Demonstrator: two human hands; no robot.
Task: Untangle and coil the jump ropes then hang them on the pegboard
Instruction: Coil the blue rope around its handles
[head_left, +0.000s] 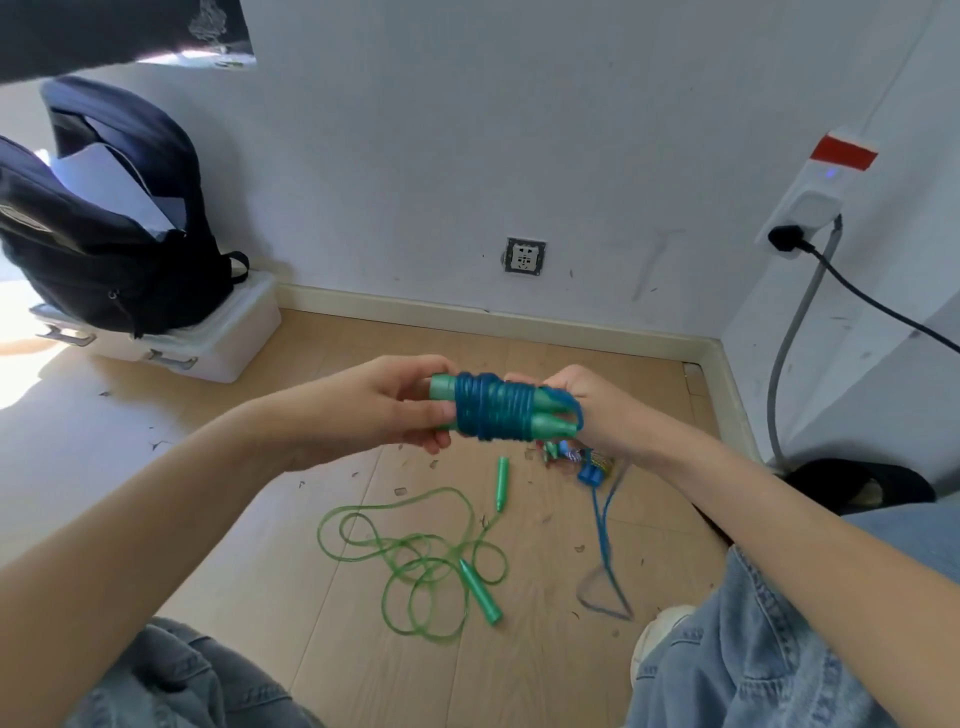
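Note:
A blue jump rope (493, 408) is wound tightly around its two green handles, held level above the floor. My left hand (395, 402) grips the handles' left ends. My right hand (592, 410) holds the right end, with a loop of blue cord over its fingers. On the wooden floor below lies a green jump rope (415, 558) in loose tangled loops, one green handle (501, 483) up near the hands and the other (480, 592) lower down. A third blue rope (605, 545) trails from a small blue bundle (589, 467). No pegboard is in view.
A dark backpack (109, 223) sits on a white plastic box (208, 338) at the left wall. A wall socket (524, 256) is low on the wall. A power strip (815, 192) with black and grey cables hangs at right. My denim-clad knees fill the bottom corners.

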